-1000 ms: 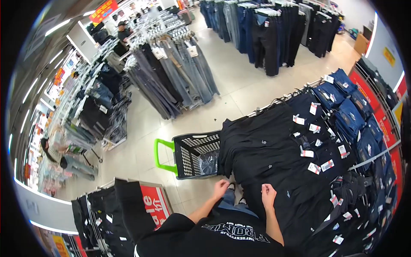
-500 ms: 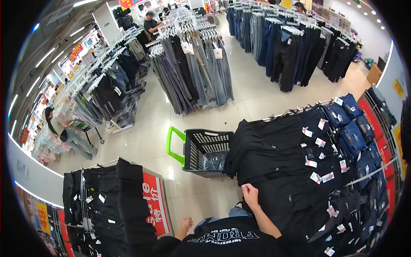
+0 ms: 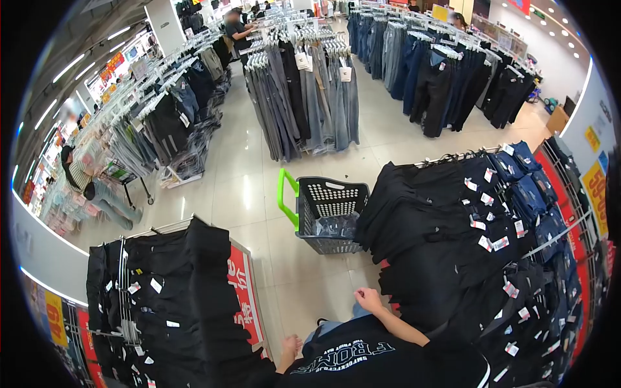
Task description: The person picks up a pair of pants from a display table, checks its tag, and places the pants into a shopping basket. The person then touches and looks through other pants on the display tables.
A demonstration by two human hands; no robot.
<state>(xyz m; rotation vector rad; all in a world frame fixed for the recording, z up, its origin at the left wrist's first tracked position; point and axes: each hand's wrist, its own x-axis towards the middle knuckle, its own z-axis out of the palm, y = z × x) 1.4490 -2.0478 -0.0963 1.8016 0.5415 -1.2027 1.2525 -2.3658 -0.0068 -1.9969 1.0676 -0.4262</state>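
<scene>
My right hand [image 3: 369,299] hangs in front of my body near the edge of the black garments [image 3: 427,226] on the right rack, its fingers curled, with nothing visible in it. My left hand [image 3: 292,344] is low beside my shirt, fingers loosely bent and small in view; whether it is closed is hard to make out. Ahead of me on the floor stands a dark shopping basket [image 3: 330,243] with a raised green handle [image 3: 282,200]. Clear plastic-wrapped dark items [image 3: 335,226] lie inside it. Neither hand touches the basket.
A rack of black trousers [image 3: 174,291] with a red sign [image 3: 244,291] stands at the left. Hanging jeans [image 3: 304,103] are ahead, more trousers [image 3: 433,84] beyond. One person [image 3: 97,187] stands with a cart [image 3: 126,174] at far left, another [image 3: 237,32] behind the jeans.
The view has shifted, and the basket now appears further right and higher. My left hand has dropped low beside my body. My right hand has moved away from over the black garments.
</scene>
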